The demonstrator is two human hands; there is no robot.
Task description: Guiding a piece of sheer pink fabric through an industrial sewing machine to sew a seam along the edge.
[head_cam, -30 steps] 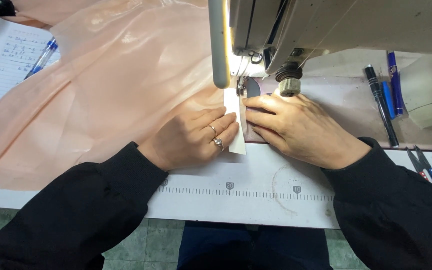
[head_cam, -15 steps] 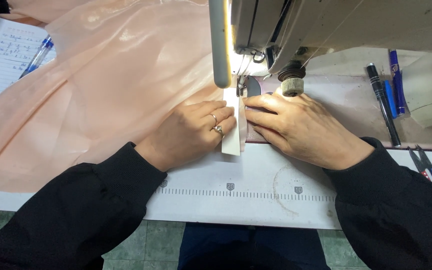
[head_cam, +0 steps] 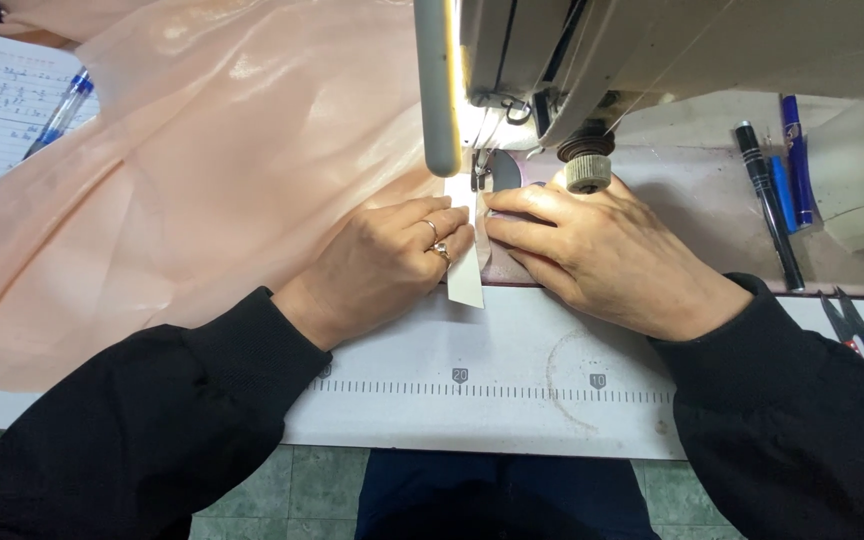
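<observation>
My left hand (head_cam: pixel 387 262), with rings on two fingers, presses flat on the edge of a sheer peach fabric (head_cam: pixel 202 170) and on a narrow white strip (head_cam: pixel 466 285). My right hand (head_cam: pixel 602 250) lies flat on the other side of the strip, its fingertips touching the strip just in front of the presser foot (head_cam: pixel 479 175) of a sewing machine (head_cam: pixel 652 60). Both hands pin the cloth to the white table (head_cam: pixel 512 350); neither grips anything. Black sleeves cover both arms.
A lit lamp bar (head_cam: pixel 439 90) hangs by the needle. Several pens (head_cam: pixel 777 190) lie at the right, small snips (head_cam: pixel 857 330) near the right sleeve. A lined notebook with a blue pen (head_cam: pixel 57 115) sits far left. A ruler scale (head_cam: pixel 492 388) runs along the table front.
The white strip and fabric have fed a little further under the presser foot, and both hands have followed it slightly away from me.
</observation>
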